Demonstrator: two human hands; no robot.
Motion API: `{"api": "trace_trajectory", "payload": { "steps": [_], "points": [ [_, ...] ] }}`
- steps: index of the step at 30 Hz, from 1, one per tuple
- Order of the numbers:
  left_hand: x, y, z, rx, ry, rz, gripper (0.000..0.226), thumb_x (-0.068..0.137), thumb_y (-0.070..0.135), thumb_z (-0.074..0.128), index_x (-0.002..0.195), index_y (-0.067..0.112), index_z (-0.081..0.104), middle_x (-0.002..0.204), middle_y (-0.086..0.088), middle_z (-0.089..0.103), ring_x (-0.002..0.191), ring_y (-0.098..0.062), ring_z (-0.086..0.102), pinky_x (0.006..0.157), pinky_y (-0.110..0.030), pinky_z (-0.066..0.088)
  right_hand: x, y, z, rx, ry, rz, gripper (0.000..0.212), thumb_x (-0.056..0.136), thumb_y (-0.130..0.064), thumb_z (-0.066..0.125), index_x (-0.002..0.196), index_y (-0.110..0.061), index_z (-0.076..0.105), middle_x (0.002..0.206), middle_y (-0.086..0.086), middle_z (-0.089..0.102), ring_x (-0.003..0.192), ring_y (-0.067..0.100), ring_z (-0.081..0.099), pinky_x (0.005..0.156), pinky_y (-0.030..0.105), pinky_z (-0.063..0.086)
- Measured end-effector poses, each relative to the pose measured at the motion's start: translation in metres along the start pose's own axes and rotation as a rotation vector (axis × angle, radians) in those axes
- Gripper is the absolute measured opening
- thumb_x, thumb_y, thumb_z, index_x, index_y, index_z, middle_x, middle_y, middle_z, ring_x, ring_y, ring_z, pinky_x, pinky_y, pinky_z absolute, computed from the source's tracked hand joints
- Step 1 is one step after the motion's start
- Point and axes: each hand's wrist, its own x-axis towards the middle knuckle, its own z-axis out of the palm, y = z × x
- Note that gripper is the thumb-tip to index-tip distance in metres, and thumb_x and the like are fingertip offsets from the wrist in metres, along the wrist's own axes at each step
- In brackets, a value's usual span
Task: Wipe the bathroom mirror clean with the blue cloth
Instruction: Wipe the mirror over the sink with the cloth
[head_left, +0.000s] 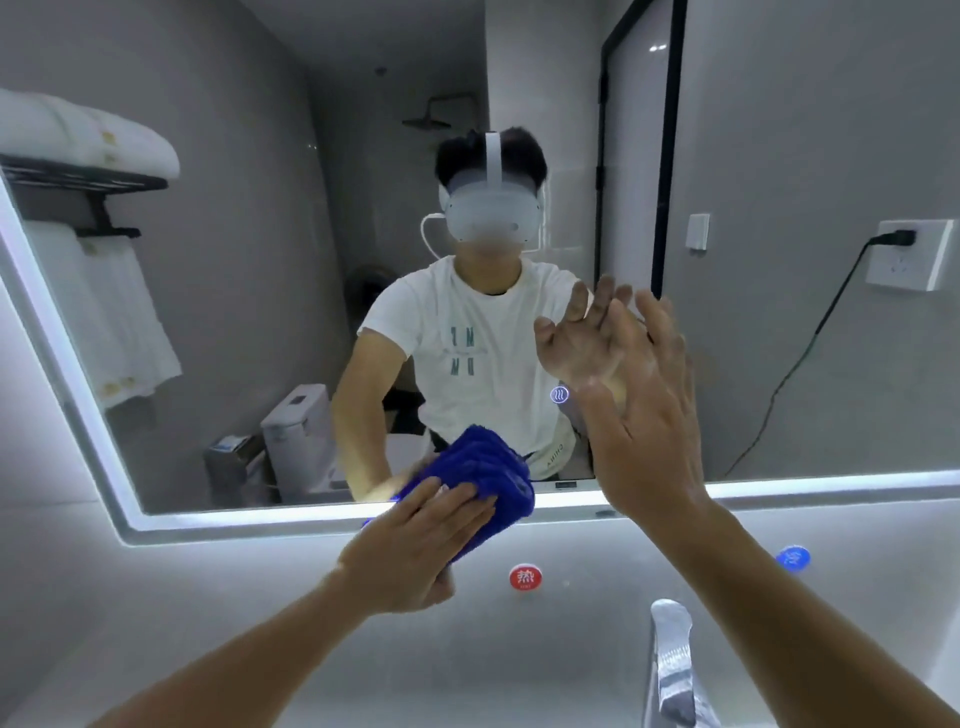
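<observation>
Red round sticker (525, 578) on wall (260, 597) under mirror (234, 312): 热. Blue sticker (792, 558): blurred, unreadable. Touch icon (559, 395) on mirror: three wavy lines. Reflected shirt (483, 312) print: illegible.

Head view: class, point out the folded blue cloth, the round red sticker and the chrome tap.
folded blue cloth (491, 470), head view, on the middle of its upper folds.
round red sticker (525, 578), head view, on its centre.
chrome tap (671, 660), head view, on the spout's top face.

Mirror (234, 312): glass, glossy, reflective, with a frosted lit border.
Blue cloth (488, 467): thick plush fabric, soft fuzzy pile.
Tap (672, 670): polished metal, chrome-bright.
Socket (909, 254): white plastic, smooth, slight sheen.
Wall (208, 597) below the mirror: pale, smooth, softly glossy surface.
</observation>
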Motion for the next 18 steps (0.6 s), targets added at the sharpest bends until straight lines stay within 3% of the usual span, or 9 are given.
{"api": "trace_trajectory", "payload": {
  "steps": [3,5,6,9,12,14,16,18],
  "points": [
    [-0.001,-0.039,-0.014,0.047,-0.031,0.238,0.066,0.084,0.034,0.042,0.145,0.009,0.041,0.147,-0.004,0.048,0.140,-0.023,0.031,0.123,-0.041,0.000,0.005,-0.001,-0.003,0.002,0.008,-0.014,0.065,0.089,-0.024,0.044,0.152,-0.015,0.033,0.162,-0.001,0.020,0.150,0.015,0.010,0.120,0.048,0.018],
    [0.009,-0.080,-0.025,0.040,0.001,0.290,0.057,0.095,0.030,0.023,0.144,0.013,0.045,0.149,-0.002,0.045,0.140,-0.023,0.032,0.123,-0.039,-0.003,0.012,-0.006,0.000,-0.001,0.006,-0.035,0.066,0.088,-0.030,0.038,0.152,-0.015,0.032,0.162,0.001,0.020,0.150,0.016,0.011,0.119,0.053,0.020],
    [0.016,-0.104,-0.032,0.042,0.038,0.252,0.059,0.097,0.032,0.018,0.147,0.012,0.042,0.152,-0.003,0.041,0.142,-0.025,0.032,0.123,-0.040,-0.001,0.015,-0.008,0.004,-0.005,0.002,-0.050,0.066,0.088,-0.032,0.036,0.152,-0.016,0.032,0.162,0.000,0.020,0.150,0.016,0.010,0.119,0.054,0.019],
    [0.035,-0.164,-0.051,0.121,0.218,-0.021,0.071,0.094,0.041,0.032,0.155,0.007,0.018,0.163,-0.010,0.018,0.150,-0.031,0.017,0.122,-0.047,0.007,0.023,-0.015,0.018,-0.005,-0.019,-0.080,0.063,0.092,-0.031,0.038,0.153,-0.022,0.029,0.163,-0.004,0.017,0.151,0.011,0.005,0.123,0.045,0.010],
    [0.047,-0.148,-0.056,0.035,0.334,-0.598,0.091,0.083,0.042,0.046,0.156,0.007,0.004,0.164,-0.013,0.005,0.151,-0.033,0.005,0.122,-0.048,0.004,0.024,-0.017,0.032,0.013,-0.001,-0.095,0.061,0.094,-0.030,0.042,0.153,-0.019,0.030,0.163,-0.004,0.019,0.151,0.010,0.005,0.122,0.028,0.001],
    [0.050,-0.104,-0.044,-0.091,0.405,-0.902,0.092,0.083,0.041,0.044,0.156,0.006,0.000,0.164,-0.013,-0.002,0.151,-0.033,0.000,0.123,-0.045,0.003,0.019,-0.014,0.037,0.012,0.017,-0.087,0.062,0.094,-0.029,0.042,0.154,-0.018,0.030,0.163,-0.003,0.019,0.151,0.011,0.007,0.120,0.021,-0.001],
    [0.042,-0.057,-0.027,-0.178,0.393,-0.900,0.091,0.084,0.039,0.044,0.156,0.005,0.000,0.164,-0.015,0.001,0.151,-0.035,0.001,0.123,-0.045,0.005,0.012,-0.008,0.042,-0.002,0.001,-0.073,0.064,0.092,-0.028,0.042,0.154,-0.018,0.029,0.163,-0.002,0.019,0.151,0.011,0.008,0.118,0.018,-0.003],
    [0.027,-0.019,-0.015,-0.169,0.310,-0.682,0.093,0.079,0.035,0.048,0.155,0.005,0.003,0.160,-0.020,0.018,0.151,-0.033,0.001,0.123,-0.045,0.007,0.003,-0.001,0.043,-0.017,-0.043,-0.058,0.065,0.091,-0.029,0.042,0.154,-0.019,0.029,0.163,-0.003,0.018,0.151,0.009,0.006,0.117,0.016,-0.004]
  ]
}}
